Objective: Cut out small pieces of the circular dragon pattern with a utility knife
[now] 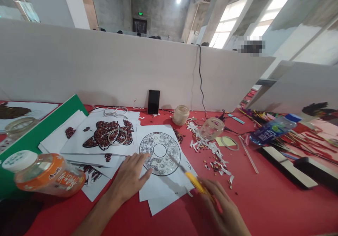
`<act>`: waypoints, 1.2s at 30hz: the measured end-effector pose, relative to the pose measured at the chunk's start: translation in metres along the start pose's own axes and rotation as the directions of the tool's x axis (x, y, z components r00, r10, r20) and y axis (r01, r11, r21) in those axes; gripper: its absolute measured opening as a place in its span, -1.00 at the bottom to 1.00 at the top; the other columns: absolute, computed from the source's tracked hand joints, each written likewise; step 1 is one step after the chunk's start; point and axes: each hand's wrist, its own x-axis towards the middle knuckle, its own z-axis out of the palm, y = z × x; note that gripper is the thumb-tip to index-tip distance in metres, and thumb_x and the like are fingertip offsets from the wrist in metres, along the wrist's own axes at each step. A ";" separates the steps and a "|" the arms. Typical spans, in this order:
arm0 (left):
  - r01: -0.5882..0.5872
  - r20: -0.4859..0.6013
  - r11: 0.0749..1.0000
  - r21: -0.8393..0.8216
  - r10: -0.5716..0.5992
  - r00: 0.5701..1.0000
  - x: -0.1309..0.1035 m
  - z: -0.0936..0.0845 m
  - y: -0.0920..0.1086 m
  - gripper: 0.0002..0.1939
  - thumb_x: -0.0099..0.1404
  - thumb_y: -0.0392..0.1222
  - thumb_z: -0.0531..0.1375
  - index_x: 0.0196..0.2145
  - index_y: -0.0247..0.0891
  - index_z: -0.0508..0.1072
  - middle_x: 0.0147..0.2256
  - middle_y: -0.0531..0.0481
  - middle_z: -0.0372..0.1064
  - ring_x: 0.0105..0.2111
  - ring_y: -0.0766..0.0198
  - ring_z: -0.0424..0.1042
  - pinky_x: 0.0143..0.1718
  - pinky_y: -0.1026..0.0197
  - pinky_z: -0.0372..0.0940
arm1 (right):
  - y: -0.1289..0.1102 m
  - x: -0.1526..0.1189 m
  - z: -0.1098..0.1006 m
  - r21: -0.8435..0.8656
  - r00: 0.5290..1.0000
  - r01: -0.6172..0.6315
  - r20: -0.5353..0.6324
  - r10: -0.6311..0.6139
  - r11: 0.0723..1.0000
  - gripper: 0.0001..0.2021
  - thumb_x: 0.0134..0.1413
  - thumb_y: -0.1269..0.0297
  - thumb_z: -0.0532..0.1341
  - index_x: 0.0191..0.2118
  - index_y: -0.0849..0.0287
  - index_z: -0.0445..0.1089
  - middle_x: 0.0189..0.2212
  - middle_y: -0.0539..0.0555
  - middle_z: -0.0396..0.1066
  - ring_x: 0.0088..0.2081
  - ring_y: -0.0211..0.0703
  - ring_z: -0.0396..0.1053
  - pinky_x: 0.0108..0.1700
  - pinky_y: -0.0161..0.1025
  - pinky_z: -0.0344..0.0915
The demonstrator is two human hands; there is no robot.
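A white sheet (158,192) printed with a round black-and-white pattern (160,168) lies on the red table in front of me. My left hand (133,174) rests on its left side, fingers stretched out over the edge of the pattern and holding nothing. In my right hand (221,202) is a yellow-handled utility knife (194,182), gripped by its ribbed handle. Its thin metal end slants up and left over the right part of the pattern; whether the tip touches the paper I cannot tell. A second sheet (158,206) sticks out underneath.
Left stand a plastic bottle with an orange label (50,179), a green board (76,107) and papers with bean-filled drawings (101,135). Behind are a phone (153,102) and glass jars (181,115). Paper strips (208,146), a blue-capped bottle (273,130) and a black-and-cream object (287,167) lie right.
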 end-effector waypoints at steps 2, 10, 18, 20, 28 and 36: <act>0.099 -0.172 0.991 0.093 -0.082 0.982 0.004 -0.007 -0.015 -0.71 0.49 -0.23 0.00 0.10 -0.16 0.36 0.00 -0.12 0.47 0.00 0.03 0.40 0.02 -0.02 0.27 | 0.000 0.021 -0.001 0.291 0.977 -0.186 -0.046 0.207 0.939 -0.66 0.36 0.06 0.09 0.12 0.04 0.39 -0.27 0.10 0.52 -0.30 -0.06 0.51 -0.28 -0.20 0.47; 0.324 -0.363 0.870 0.371 -0.186 0.913 0.004 -0.015 -0.069 -0.72 0.38 -0.30 0.10 -0.05 -0.12 0.53 0.13 -0.13 0.44 0.09 -0.12 0.35 0.01 -0.15 0.28 | -0.023 0.127 0.005 0.853 0.924 -0.320 0.186 0.334 0.412 -0.66 0.31 -0.07 0.07 -0.32 0.09 0.30 -0.52 -0.12 0.16 -0.66 -0.39 -0.15 -0.48 -0.25 0.24; 0.235 -0.250 0.863 -0.448 -0.373 0.894 0.011 -0.011 -0.028 -0.81 0.45 -0.03 0.13 -0.15 -0.16 0.46 -0.18 -0.07 0.55 -0.11 0.10 0.52 -0.02 0.05 0.38 | -0.045 0.128 0.055 0.722 0.970 -0.236 0.214 0.114 0.651 -0.64 0.32 -0.03 0.13 0.07 0.07 0.29 -0.29 0.01 0.39 -0.46 -0.25 0.27 -0.41 -0.28 0.23; 0.249 -0.086 0.708 -0.661 -0.400 0.912 0.011 -0.009 -0.014 -0.77 0.46 0.03 0.13 -0.16 -0.17 0.41 -0.27 -0.03 0.55 -0.21 0.16 0.55 -0.10 0.13 0.41 | -0.041 0.127 0.055 0.497 0.986 -0.126 0.154 0.056 0.859 -0.63 0.38 0.02 0.07 0.16 0.07 0.26 -0.21 0.07 0.43 -0.34 -0.17 0.37 -0.29 -0.24 0.31; 0.283 0.077 0.460 -0.841 -0.416 0.906 0.013 -0.006 0.000 -0.74 0.47 0.07 0.13 -0.15 -0.18 0.34 -0.36 0.02 0.50 -0.35 0.27 0.46 -0.25 0.24 0.34 | 0.007 0.115 0.024 -0.096 0.999 -0.031 0.028 0.034 0.995 -0.66 0.38 0.14 0.04 0.14 0.13 0.29 0.00 0.22 0.51 -0.04 0.02 0.50 -0.05 -0.14 0.37; 0.279 -0.004 0.487 -0.828 -0.502 0.865 0.014 -0.006 -0.005 -0.72 0.43 0.09 0.15 -0.20 -0.18 0.33 -0.44 0.06 0.43 -0.37 0.25 0.44 -0.27 0.23 0.32 | 0.029 0.053 0.018 -0.378 0.996 -0.063 -0.076 0.037 0.924 -0.69 0.40 0.13 0.02 0.11 0.10 0.31 -0.10 0.19 0.52 -0.05 0.13 0.46 -0.08 -0.03 0.34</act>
